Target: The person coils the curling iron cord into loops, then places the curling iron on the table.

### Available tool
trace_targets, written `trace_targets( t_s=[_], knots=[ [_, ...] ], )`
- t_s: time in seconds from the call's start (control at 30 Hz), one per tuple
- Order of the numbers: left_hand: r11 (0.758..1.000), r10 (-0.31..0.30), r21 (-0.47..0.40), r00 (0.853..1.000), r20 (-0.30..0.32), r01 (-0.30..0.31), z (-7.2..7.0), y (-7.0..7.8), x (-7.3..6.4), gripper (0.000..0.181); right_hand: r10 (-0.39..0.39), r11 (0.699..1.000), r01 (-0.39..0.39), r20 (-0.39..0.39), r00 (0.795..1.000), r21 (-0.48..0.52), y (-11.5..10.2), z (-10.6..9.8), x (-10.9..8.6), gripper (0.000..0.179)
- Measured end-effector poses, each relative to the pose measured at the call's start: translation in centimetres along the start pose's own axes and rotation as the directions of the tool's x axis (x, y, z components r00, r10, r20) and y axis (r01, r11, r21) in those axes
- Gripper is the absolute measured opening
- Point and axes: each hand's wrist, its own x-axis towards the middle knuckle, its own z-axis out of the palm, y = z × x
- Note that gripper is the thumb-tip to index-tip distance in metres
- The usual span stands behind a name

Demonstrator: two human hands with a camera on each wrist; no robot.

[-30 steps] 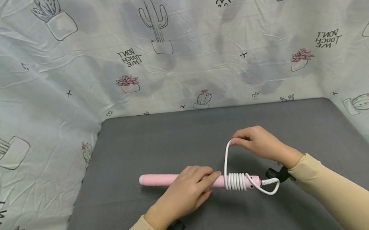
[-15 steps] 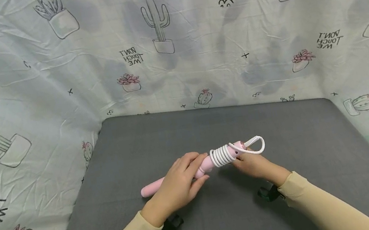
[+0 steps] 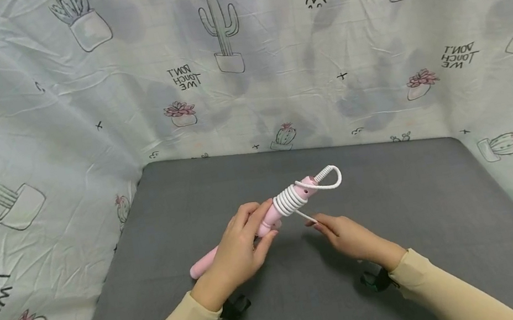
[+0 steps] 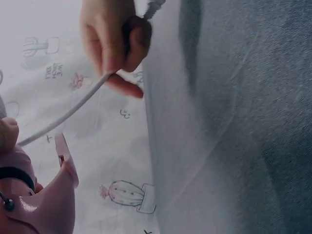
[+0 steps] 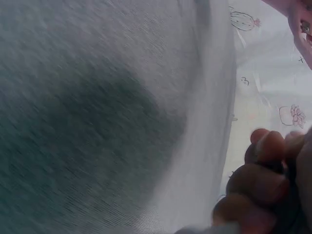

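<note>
A pink curling iron (image 3: 204,263) slants up to the right in the head view, its handle end raised. My left hand (image 3: 235,247) grips it around the middle, hiding part of the barrel. White cord (image 3: 288,201) is coiled in several turns round the handle, and a loop sticks out past the handle's end. Below and right of the coils, my right hand (image 3: 354,237) pinches the cord's free run between thumb and finger. The left wrist view shows that cord (image 4: 73,109) stretched to the pinching fingers, with a grey ribbed piece (image 4: 153,7) beside the right hand.
A grey cloth-covered table (image 3: 310,308) lies under both hands. Pale fabric (image 3: 290,54) printed with cacti hangs behind it and along both sides. Black camera straps (image 3: 376,278) sit at the wrists.
The curling iron has tilted, its handle end rising and swinging away. My right hand has carried the cord from above the handle down and under it to the near right side.
</note>
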Motion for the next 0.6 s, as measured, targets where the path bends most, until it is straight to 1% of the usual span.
trace_targets(
  t_s=[0.07, 0.1, 0.13, 0.17, 0.2, 0.27, 0.33, 0.37, 0.4, 0.47, 0.53, 0.6],
  knots=[
    [0.999, -0.04, -0.014, 0.999, -0.022, 0.039, 0.0, -0.3, 0.0, 0.062, 0.028, 0.999, -0.028, 0.002, 1.0, 0.04, -0.1, 0.2, -0.2, 0.025],
    [0.998, -0.055, -0.02, 0.998, -0.035, 0.055, 0.0, -0.5, 0.1, 0.062, 0.041, 0.996, -0.041, 0.003, 0.999, 0.082, -0.2, 0.3, -0.4, 0.024],
    [0.997, -0.068, -0.026, 0.997, -0.047, 0.066, 0.0, -0.6, 0.1, 0.061, 0.048, 0.989, -0.049, 0.007, 0.999, 0.139, -0.4, 0.3, -0.5, 0.024],
    [0.997, -0.075, -0.029, 0.995, -0.059, 0.073, 0.0, -0.8, 0.2, 0.06, 0.055, 0.975, -0.056, 0.014, 0.998, 0.213, -0.5, 0.3, -0.6, 0.023],
    [0.996, -0.083, -0.031, 0.994, -0.068, 0.081, -0.1, -1.0, 0.3, 0.059, 0.061, 0.956, -0.065, 0.022, 0.998, 0.287, -0.7, 0.3, -0.6, 0.023],
    [0.994, -0.106, -0.042, 0.991, -0.084, 0.103, -0.2, -1.2, 0.4, 0.058, 0.073, 0.905, -0.081, 0.034, 0.997, 0.418, -0.9, 0.2, -0.8, 0.023],
    [0.989, -0.142, -0.057, 0.985, -0.096, 0.137, -0.4, -1.4, 0.4, 0.058, 0.081, 0.86, -0.093, 0.044, 0.996, 0.501, -1.0, 0.2, -1.0, 0.026],
    [0.986, -0.164, -0.061, 0.981, -0.102, 0.158, -0.5, -1.5, 0.4, 0.058, 0.09, 0.85, -0.101, 0.047, 0.995, 0.517, -0.9, 0.2, -1.1, 0.027],
    [0.981, -0.187, -0.065, 0.977, -0.106, 0.181, -0.6, -1.6, 0.4, 0.058, 0.094, 0.85, -0.103, 0.045, 0.995, 0.516, -0.8, 0.2, -1.2, 0.027],
    [0.974, -0.224, -0.07, 0.968, -0.115, 0.217, -0.8, -1.8, 0.5, 0.058, 0.102, 0.861, -0.109, 0.043, 0.994, 0.496, -0.5, 0.4, -1.5, 0.027],
    [0.969, -0.246, -0.062, 0.961, -0.125, 0.239, -0.9, -2.0, 0.5, 0.058, 0.112, 0.883, -0.119, 0.041, 0.993, 0.454, -0.4, 0.6, -1.7, 0.027],
    [0.968, -0.251, -0.05, 0.959, -0.134, 0.246, -1.0, -2.1, 0.6, 0.057, 0.122, 0.905, -0.125, 0.035, 0.992, 0.406, -0.3, 0.8, -1.9, 0.027]
  ],
)
